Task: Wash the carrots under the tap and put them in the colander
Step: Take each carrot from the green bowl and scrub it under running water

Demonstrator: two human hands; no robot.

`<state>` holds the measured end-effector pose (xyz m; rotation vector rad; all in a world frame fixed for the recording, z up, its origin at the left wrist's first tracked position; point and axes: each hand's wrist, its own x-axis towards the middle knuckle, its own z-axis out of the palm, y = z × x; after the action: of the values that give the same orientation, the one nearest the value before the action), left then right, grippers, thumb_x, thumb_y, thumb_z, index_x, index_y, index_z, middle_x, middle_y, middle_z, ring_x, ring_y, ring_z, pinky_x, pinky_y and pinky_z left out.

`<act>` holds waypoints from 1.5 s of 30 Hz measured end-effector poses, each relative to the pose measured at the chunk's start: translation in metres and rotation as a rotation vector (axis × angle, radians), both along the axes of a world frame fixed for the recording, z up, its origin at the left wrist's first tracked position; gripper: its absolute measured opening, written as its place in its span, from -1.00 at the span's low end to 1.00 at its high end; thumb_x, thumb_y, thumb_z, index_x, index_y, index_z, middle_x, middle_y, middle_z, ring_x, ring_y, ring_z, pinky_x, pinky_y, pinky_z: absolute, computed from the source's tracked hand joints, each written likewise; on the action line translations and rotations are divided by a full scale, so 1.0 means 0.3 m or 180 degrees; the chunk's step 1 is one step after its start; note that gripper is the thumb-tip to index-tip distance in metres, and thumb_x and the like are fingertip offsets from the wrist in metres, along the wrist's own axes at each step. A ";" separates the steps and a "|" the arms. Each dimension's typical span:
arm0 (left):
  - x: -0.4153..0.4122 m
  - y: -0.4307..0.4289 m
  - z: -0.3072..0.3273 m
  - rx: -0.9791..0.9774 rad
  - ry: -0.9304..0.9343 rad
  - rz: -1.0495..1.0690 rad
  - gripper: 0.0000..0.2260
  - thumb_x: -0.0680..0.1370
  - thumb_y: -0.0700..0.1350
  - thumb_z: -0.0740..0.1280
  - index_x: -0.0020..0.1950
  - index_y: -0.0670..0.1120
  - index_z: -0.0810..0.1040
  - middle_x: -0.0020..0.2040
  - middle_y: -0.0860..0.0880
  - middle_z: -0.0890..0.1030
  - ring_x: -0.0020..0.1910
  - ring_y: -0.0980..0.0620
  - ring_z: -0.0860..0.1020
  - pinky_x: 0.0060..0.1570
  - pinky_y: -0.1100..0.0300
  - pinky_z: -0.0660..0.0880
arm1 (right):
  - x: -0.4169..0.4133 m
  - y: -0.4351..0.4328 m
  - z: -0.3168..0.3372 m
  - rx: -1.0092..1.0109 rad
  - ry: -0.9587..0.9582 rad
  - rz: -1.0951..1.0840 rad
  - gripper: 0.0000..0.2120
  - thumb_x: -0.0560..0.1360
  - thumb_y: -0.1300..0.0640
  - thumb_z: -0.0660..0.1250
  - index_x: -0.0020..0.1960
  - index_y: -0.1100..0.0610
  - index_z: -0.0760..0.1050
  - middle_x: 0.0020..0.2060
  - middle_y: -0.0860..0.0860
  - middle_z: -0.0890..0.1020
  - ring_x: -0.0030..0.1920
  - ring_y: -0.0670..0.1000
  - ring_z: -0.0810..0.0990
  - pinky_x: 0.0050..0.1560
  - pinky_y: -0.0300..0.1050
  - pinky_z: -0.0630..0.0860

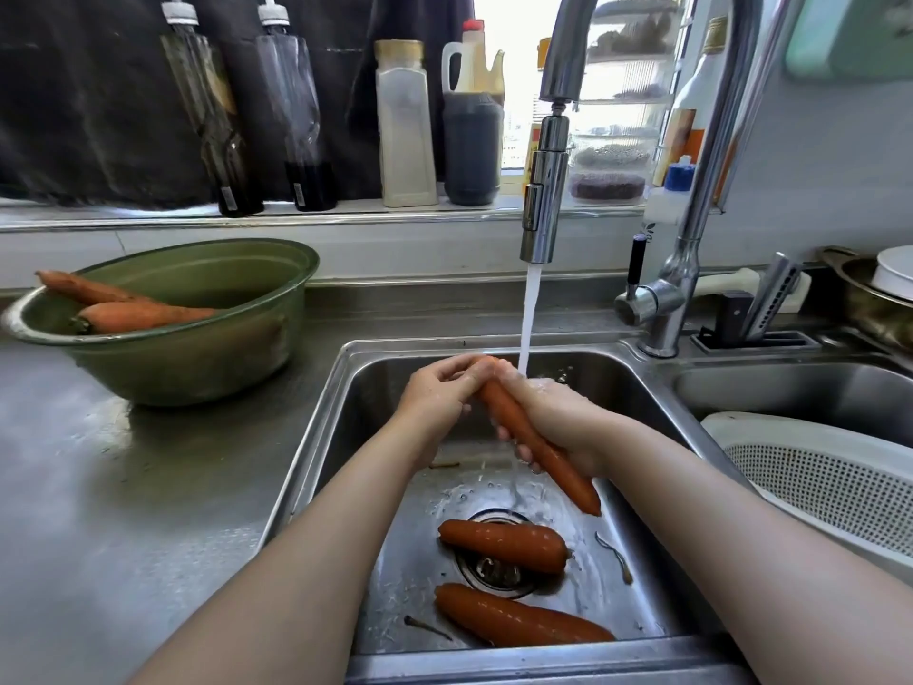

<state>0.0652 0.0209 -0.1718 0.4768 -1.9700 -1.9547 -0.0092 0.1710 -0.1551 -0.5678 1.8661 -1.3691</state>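
Over the steel sink (326,437), both hands grip one long orange carrot (553,467) that slants down to the right. My left hand (437,393) clasps its upper end and my right hand (553,412) wraps its middle. Water from the tap (541,190) runs onto my right hand and the carrot's top. Two more carrots lie on the sink floor, one over the drain (504,545) and one nearer the front edge (518,620). Two dry carrots (138,313) rest in the green bowl (197,358) at the left. The white colander (830,482) sits in the right basin, with no carrot visible inside.
Bottles and jars line the window ledge behind the sink. A knife holder (756,328) stands beside the tap base, and a metal pot with a white bowl (879,294) is at the far right. Root scraps lie on the sink floor. The steel counter (123,487) stretches left.
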 end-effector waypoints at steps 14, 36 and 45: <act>0.003 -0.008 -0.010 -0.0128 -0.0189 -0.0317 -0.70 0.64 0.01 0.37 0.37 0.14 0.60 0.33 -0.07 0.60 0.37 -0.09 0.50 0.40 -0.02 0.43 | -0.006 0.010 -0.007 0.0036 -0.0039 -0.0150 -0.35 0.62 -0.33 0.21 0.16 0.30 0.56 -0.27 0.13 0.70 -0.38 0.03 0.62 -0.39 -0.10 0.58; 0.019 0.016 0.011 -0.0211 -0.0331 -0.0084 -0.72 0.63 0.05 0.38 0.35 0.14 0.63 0.39 0.00 0.56 0.39 -0.05 0.44 0.47 -0.08 0.35 | -0.042 0.053 -0.021 -0.0145 -0.0658 0.0421 -0.74 0.69 0.15 0.27 0.33 0.23 0.46 0.06 0.18 0.65 -0.12 0.09 0.66 -0.12 0.05 0.61; 0.019 0.015 0.006 -0.0252 -0.0257 -0.0237 -0.70 0.60 0.08 0.42 0.33 0.19 0.62 0.35 0.02 0.61 0.44 -0.05 0.45 0.50 -0.14 0.32 | 0.009 -0.003 -0.005 0.0291 0.0334 -0.0465 -0.27 0.63 -0.40 0.06 0.06 0.26 0.59 -0.38 0.10 0.66 -0.51 0.04 0.53 -0.48 -0.20 0.47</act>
<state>0.0710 0.0255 -0.1698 0.4756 -2.1350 -1.9207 -0.0066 0.1701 -0.1565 -0.4728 2.0787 -1.3613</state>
